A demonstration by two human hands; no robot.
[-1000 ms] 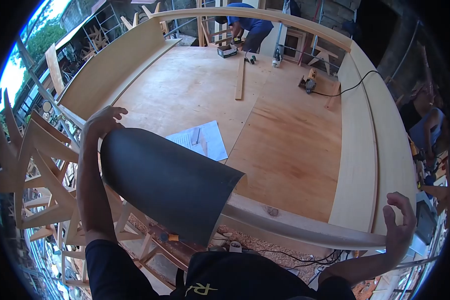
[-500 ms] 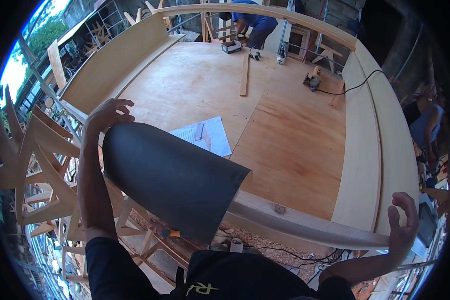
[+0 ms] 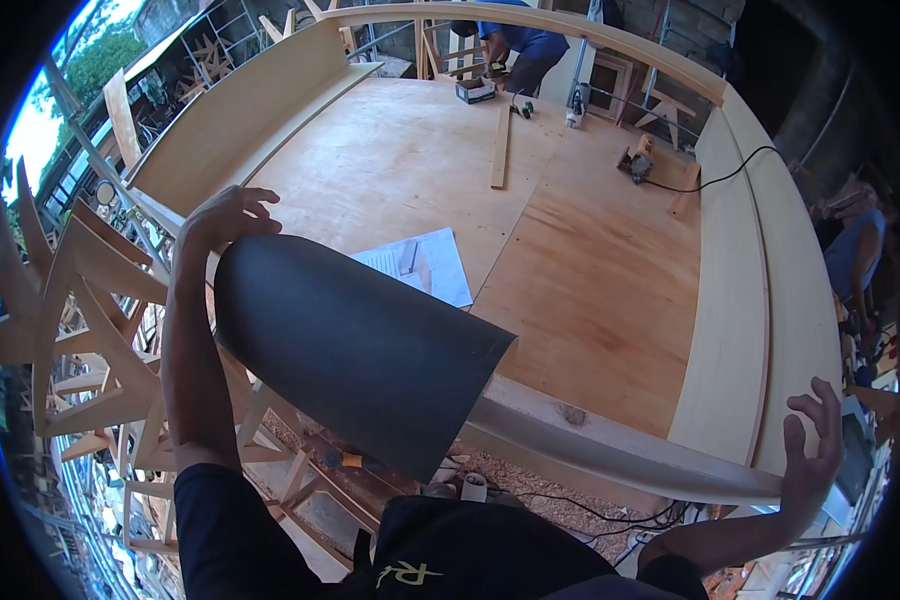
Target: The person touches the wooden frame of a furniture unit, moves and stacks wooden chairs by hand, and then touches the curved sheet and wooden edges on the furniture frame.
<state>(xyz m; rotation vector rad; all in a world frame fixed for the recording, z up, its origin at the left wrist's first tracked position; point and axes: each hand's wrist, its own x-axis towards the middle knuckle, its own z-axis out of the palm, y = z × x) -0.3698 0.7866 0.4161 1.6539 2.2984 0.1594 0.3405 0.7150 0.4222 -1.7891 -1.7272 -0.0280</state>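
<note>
A dark grey sheet (image 3: pixel 355 350), which looks like sandpaper with a tan back, lies bent over the near wooden rail (image 3: pixel 610 432). Just past the sheet's left end, my left hand (image 3: pixel 228 215) has its fingers apart and slightly curled. Whether its palm touches the rail or the sheet's edge is hidden. Over at the rail's right end is my right hand (image 3: pixel 815 440), fingers spread and raised, with nothing in them. Beyond the sheet, a printed paper (image 3: pixel 432 265) with a drawing rests on the plywood panel (image 3: pixel 370 150).
A corded power tool (image 3: pixel 638 160), a wooden strip (image 3: pixel 501 150) and a small box (image 3: pixel 475 91) are on the panel. Raised boards frame its sides. A person in blue (image 3: pixel 520 45) bends at the far edge. Wooden frames (image 3: pixel 100 320) crowd the left; cables lie below.
The whole view has shifted slightly, so the panel and sheet appear a little further right and higher. Both hands keep nearly the same places and poses.
</note>
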